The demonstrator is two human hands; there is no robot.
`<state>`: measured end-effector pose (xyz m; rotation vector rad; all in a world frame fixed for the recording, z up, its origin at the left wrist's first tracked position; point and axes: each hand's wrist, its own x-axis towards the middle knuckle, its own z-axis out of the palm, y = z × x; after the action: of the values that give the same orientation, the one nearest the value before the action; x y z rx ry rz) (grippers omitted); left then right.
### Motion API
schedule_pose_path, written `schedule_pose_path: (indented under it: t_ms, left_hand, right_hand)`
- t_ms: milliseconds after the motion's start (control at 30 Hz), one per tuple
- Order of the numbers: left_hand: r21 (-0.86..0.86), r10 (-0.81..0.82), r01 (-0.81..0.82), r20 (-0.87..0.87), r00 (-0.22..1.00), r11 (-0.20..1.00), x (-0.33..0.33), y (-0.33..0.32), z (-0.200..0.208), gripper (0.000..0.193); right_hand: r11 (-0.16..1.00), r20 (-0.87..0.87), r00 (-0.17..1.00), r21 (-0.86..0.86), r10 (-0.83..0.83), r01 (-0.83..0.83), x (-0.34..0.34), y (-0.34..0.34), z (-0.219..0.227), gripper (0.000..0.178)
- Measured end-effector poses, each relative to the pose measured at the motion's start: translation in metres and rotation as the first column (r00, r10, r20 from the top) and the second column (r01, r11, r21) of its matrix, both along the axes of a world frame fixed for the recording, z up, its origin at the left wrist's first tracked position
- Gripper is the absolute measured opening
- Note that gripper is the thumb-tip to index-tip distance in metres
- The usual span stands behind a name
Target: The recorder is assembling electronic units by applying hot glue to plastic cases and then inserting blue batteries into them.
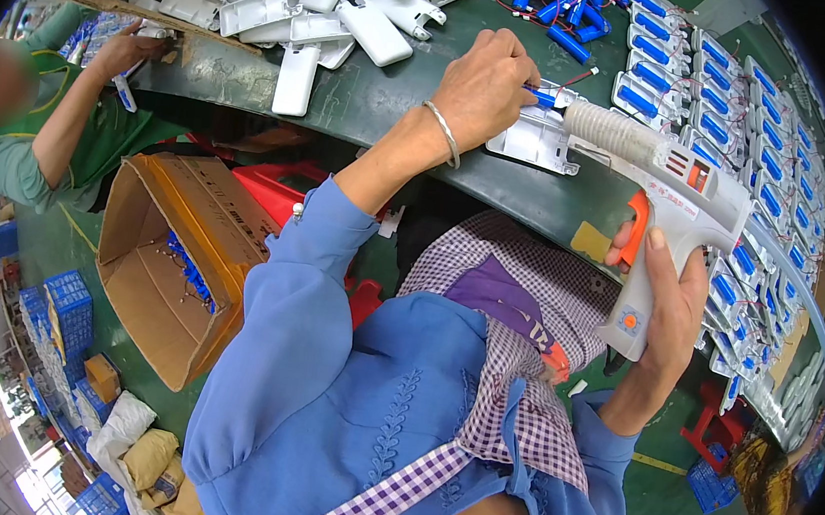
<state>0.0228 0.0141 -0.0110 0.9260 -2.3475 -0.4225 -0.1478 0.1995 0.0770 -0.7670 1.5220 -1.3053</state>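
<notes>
Dark green surface (221, 69) bears an opened white shell (535, 142) with a blue battery (546, 100) at its upper edge, just beside the ribbed nozzle of a white glue gun (694, 207). Fingers of the left hand (491, 83) pinch the battery's end; those of the right hand (668, 294) wrap the gun's grip, near its orange trigger (637, 221). Small red print runs along the gun's side, and a round orange mark sits low on its handle. Beyond lie white casings (376, 34), loose blue cells (568, 45) and rows of filled shells (640, 100). Pale lettering marks the apron's purple patch (497, 292); dark print, too small to read, lines a carton (217, 207). Leftward, a co-worker's hand (130, 52) rests near the surface's edge.
</notes>
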Motion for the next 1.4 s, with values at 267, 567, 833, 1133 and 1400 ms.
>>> schedule_pose_path:
  t_ms: [267, 567, 833, 1133, 1400]
  left_hand:
    - [0.042, 0.018, -0.019, 0.016, 1.0, 0.999, -0.003, -0.001, 0.001, 0.017]
    - [-0.389, -0.093, -0.099, -0.447, 0.89, 0.916, -0.011, 0.017, 0.06, 0.013]
    - [-0.629, -0.418, 0.17, -0.269, 0.868, 0.758, -0.139, 0.117, 0.13, 0.016]
    - [-0.619, -0.389, 0.154, -0.265, 0.882, 0.77, -0.156, 0.114, 0.13, 0.013]
    - [-0.378, -0.059, -0.075, -0.329, 0.942, 0.923, -0.016, 0.009, 0.068, 0.015]
  right_hand:
    - [0.999, -0.023, 0.999, -0.041, 0.035, -0.036, -0.002, -0.011, -0.003, 0.031]
    - [0.998, 0.079, 0.997, -0.055, 0.012, -0.008, 0.004, -0.006, 0.005, 0.034]
    - [0.985, -0.885, 0.464, 0.098, 0.022, 0.141, -0.171, 0.079, -0.135, 0.039]
    - [0.989, -0.383, 0.916, -0.126, -0.117, 0.074, -0.102, 0.058, -0.11, 0.028]
    - [0.989, 0.052, 0.999, -0.15, 0.015, -0.007, 0.008, 0.003, 0.014, 0.039]
